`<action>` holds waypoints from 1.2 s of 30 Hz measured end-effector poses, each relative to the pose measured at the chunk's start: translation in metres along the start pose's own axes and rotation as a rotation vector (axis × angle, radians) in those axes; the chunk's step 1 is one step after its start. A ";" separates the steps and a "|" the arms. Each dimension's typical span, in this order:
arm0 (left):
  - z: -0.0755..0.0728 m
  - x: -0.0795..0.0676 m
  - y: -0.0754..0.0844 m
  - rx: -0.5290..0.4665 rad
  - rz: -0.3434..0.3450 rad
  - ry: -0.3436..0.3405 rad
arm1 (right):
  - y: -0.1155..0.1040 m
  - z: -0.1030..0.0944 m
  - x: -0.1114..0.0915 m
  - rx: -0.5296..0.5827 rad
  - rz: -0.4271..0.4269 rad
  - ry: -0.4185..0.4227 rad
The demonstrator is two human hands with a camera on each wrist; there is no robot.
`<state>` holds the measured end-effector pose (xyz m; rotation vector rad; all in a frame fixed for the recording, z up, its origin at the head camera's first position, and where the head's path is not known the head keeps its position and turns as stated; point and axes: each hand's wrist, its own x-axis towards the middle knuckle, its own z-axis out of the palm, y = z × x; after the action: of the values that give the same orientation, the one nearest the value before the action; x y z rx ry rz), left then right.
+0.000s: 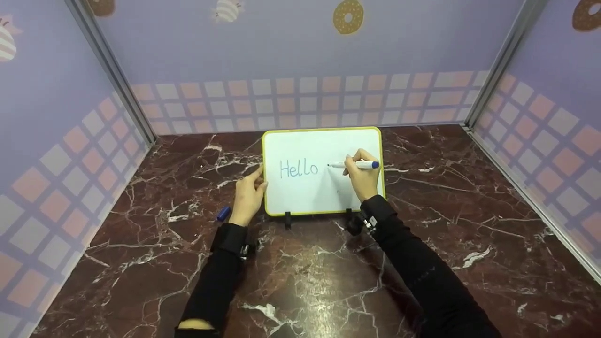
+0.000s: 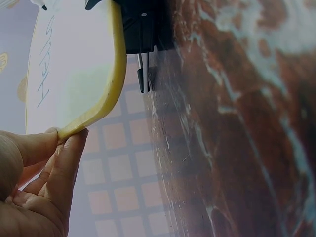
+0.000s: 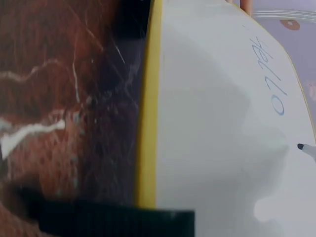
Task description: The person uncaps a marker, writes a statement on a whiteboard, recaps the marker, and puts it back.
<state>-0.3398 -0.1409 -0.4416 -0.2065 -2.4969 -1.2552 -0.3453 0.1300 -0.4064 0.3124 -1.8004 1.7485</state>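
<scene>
Only the head view shows the small blue plastic cap (image 1: 223,213), lying just left of the left grip (image 1: 249,192) on the dark red, white-veined bench (image 1: 305,281). That grip pinches the yellow-rimmed rectangular whiteboard (image 1: 324,145), which stands between the 2 grips. Right of the left grip, blue handwriting on it reads "Hello" (image 1: 298,168). Further right, the right grip (image 1: 364,182) holds a white marker with a blue end (image 1: 365,165). The right wrist view shows its dark nib (image 3: 300,146) beyond the "o"; the left wrist view adds a thin metal rod with a black end (image 2: 143,81).
</scene>
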 end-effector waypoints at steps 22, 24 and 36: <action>0.000 0.000 0.000 -0.009 0.006 0.002 | -0.004 -0.006 0.000 -0.039 0.036 -0.073; 0.000 0.001 -0.001 -0.007 0.002 0.001 | -0.004 -0.008 0.000 -0.044 0.032 -0.079; -0.001 -0.001 0.000 -0.032 -0.001 -0.015 | -0.004 -0.006 0.004 -0.058 -0.036 -0.013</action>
<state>-0.3384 -0.1412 -0.4414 -0.2235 -2.4914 -1.2989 -0.3445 0.1364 -0.4015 0.3311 -1.8403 1.6696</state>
